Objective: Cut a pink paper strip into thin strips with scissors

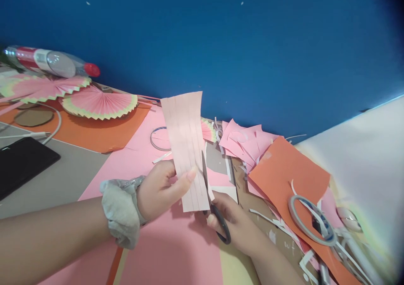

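Observation:
Upright in front of me is a light pink sheet of paper (184,138) with several lines running down its length. My left hand (164,188) pinches it near its lower part, thumb across the front, fingers behind. A grey scrunchie (121,213) sits on that wrist. In my right hand (232,217) is a pair of scissors (221,224) with black handles, my fingers in the loops. Its dark blades point up along the sheet's right edge, and a narrow sliver stands partly cut away at the lower right corner.
Pleated pink paper fans (101,102) and a plastic bottle (53,62) lie at the back left. A black flat device (25,163) is at left. Orange paper (288,167), pink scraps (243,138) and a tape roll (295,217) cover the right. A blue wall (202,37) stands behind.

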Available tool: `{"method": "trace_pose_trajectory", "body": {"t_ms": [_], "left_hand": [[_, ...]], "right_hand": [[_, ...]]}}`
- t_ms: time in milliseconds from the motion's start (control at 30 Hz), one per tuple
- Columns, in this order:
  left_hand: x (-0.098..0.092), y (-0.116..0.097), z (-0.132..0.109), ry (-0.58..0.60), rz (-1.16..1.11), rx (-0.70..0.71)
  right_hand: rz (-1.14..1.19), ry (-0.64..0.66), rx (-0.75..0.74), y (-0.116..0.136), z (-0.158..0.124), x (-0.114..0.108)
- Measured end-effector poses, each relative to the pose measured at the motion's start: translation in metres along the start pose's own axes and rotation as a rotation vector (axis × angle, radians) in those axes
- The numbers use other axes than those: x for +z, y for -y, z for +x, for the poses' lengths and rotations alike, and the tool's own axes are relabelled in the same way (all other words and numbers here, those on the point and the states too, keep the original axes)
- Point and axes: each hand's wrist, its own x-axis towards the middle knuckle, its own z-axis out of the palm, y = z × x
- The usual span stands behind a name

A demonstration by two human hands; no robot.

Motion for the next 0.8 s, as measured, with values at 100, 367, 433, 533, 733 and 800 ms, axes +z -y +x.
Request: {"method": "trace_pose_trajectory", "body": {"t_ms": [100, 367, 433, 533, 733, 800], "left_hand": [[-0.0009, -0.0006, 0.0007, 0.063, -0.01, -0.046], [-0.0007, 0.0, 0.0014, 0.125, 0.066, -0.07], [-0.0006, -0.0001, 0.0012, 0.137, 0.068, -0.072], [-0.0002, -0.0005, 0.0015, 0.157, 0.081, -0.085], [0.0011, -0.0005, 0.0029, 0.143, 0.104, -0.13], [0.0013, -0.0004, 0.0025, 0.144, 0.104, -0.139]], "right_hand": [[-0.038, -0.014, -0.013, 0.0006, 0.0008, 0.0008], [-0.089, -0.024, -0.049, -0.0014, -0.0002, 0.0018], [-0.112, -0.037, -0.056, -0.0002, 0.0002, 0.0018], [-0.153, -0.066, -0.087, 0.0029, 0.0004, 0.0014], [-0.277, -0.117, -0.099, 0.0053, -0.0036, 0.0019], [-0.301, -0.141, -0.099, 0.0051, -0.0055, 0.0026]]}}
